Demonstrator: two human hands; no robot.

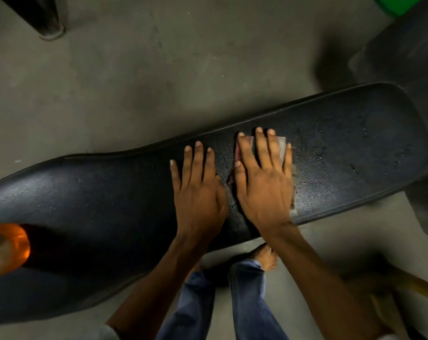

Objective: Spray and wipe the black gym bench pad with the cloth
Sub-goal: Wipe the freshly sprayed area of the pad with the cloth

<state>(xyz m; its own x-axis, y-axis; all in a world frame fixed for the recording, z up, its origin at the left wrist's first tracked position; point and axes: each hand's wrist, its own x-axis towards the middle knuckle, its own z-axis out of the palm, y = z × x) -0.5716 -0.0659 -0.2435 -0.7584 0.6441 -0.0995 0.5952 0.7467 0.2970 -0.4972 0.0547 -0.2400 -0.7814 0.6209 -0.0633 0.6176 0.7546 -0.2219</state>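
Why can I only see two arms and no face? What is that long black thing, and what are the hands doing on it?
The camera is worn on the person's head and looks down, so you see what they see: their own arms, their jeans and a bare foot on the grey floor. That is why there is no face.

The long black thing is a gym bench pad, the cushion people lie on to exercise. The person is cleaning it.

The right hand lies flat with straight fingers, pressing a cloth onto the pad. The cloth peeks out around the fingers. The left hand rests flat on the pad beside it and holds nothing.

The small spots to the right of the cloth look like wet droplets. On the pad at the far left sits something orange; it is too blurry to name.
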